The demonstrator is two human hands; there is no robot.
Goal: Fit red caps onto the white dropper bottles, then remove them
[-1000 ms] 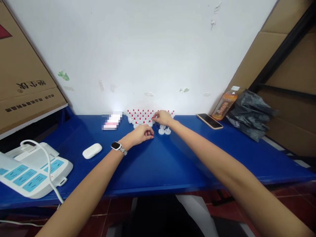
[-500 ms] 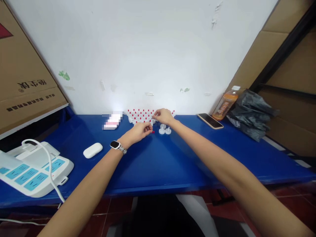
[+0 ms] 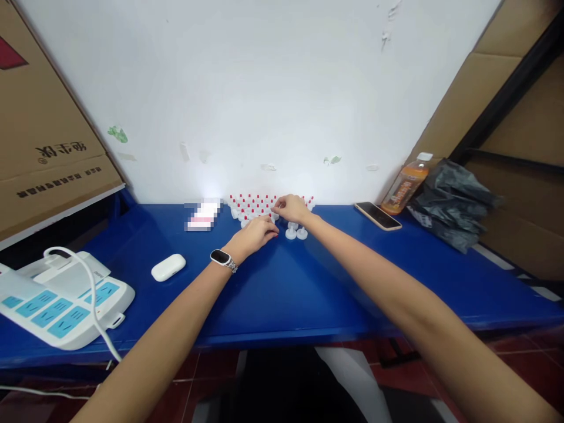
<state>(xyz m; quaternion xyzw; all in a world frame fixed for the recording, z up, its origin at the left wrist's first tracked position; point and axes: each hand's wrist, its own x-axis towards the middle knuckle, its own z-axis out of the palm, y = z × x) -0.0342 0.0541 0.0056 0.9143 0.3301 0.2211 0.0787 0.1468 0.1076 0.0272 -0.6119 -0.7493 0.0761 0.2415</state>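
My left hand (image 3: 256, 233), with a watch (image 3: 221, 257) on its wrist, has its fingers closed together low over the table. At its fingertips shows a small red cap (image 3: 277, 235). Just beyond it and to the right, my right hand (image 3: 291, 209) is in a pinch; what lies between its fingers is hidden. It hovers by a group of small white plastic pieces with red tips (image 3: 252, 205), standing in rows against the wall. Several white round-based pieces without red tips (image 3: 302, 233) stand below my right wrist.
On the left lie a white power strip (image 3: 61, 311) with a cable and a white earbud case (image 3: 168, 267). To the right are a phone (image 3: 378, 215), a bottle of orange drink (image 3: 406, 185) and a dark plastic bag (image 3: 458, 202). Cardboard boxes (image 3: 48, 117) flank the blue table (image 3: 282, 305).
My left hand has moved slightly to the right and its fingers have turned further over the red cap. The right hand stays nearly in place. The view has shifted a little.
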